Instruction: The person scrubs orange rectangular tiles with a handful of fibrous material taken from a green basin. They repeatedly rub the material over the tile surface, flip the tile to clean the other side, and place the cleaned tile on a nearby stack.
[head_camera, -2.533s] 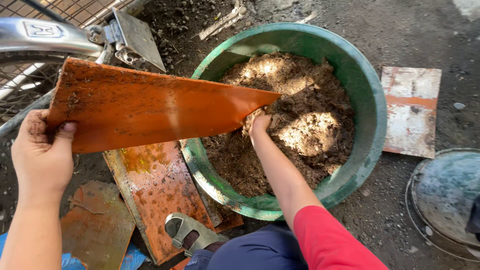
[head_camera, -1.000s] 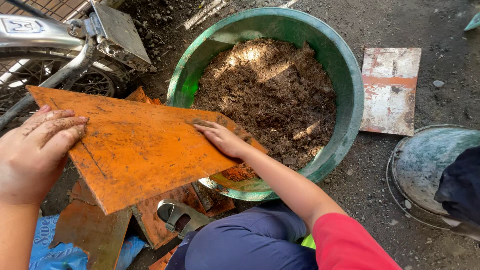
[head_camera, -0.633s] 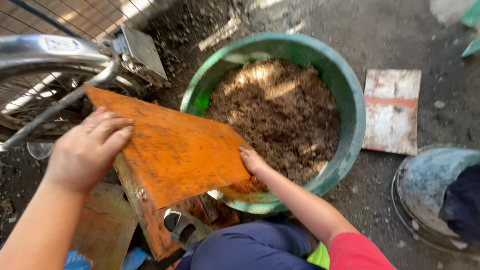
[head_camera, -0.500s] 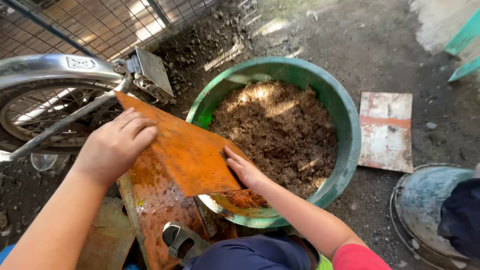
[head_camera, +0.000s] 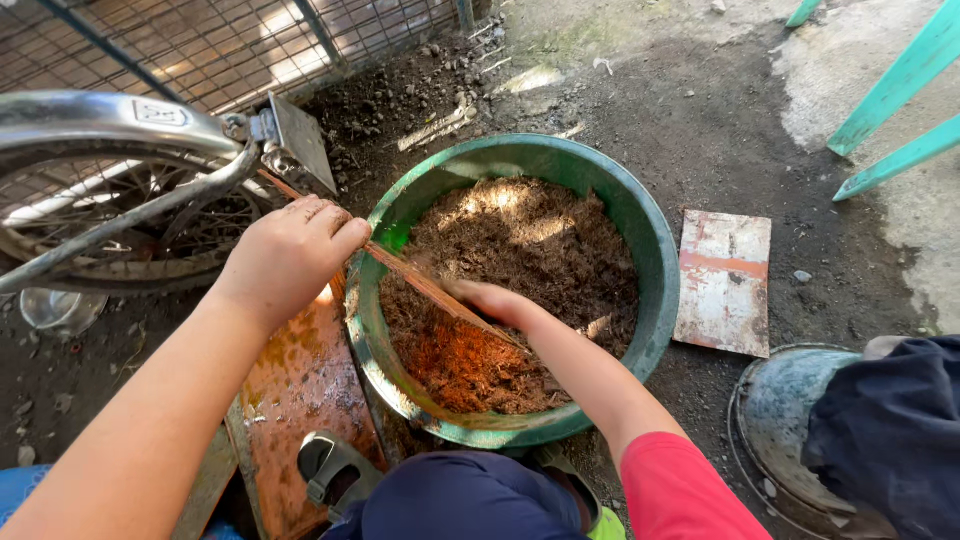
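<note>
My left hand (head_camera: 290, 255) grips the upper edge of a rusty orange metal sheet (head_camera: 420, 285), which is tipped on edge and slants down into a green basin (head_camera: 655, 270). My right hand (head_camera: 490, 300) presses against the sheet's lower end, over the brown soil (head_camera: 530, 250) that fills the basin. A second rusty sheet (head_camera: 300, 390) lies flat on the ground beside the basin, under my left forearm.
A bicycle wheel and frame (head_camera: 110, 180) stand at the left before a wire fence (head_camera: 230, 45). A painted tile (head_camera: 725, 280) lies right of the basin, an upturned metal bucket (head_camera: 790, 420) at lower right. Turquoise bars (head_camera: 880, 110) cross the top right. My sandal (head_camera: 330, 470) shows below.
The orange sheet has gone from lying flat in both hands above the ground to standing on edge, its lower end down in the basin. My view has moved closer.
</note>
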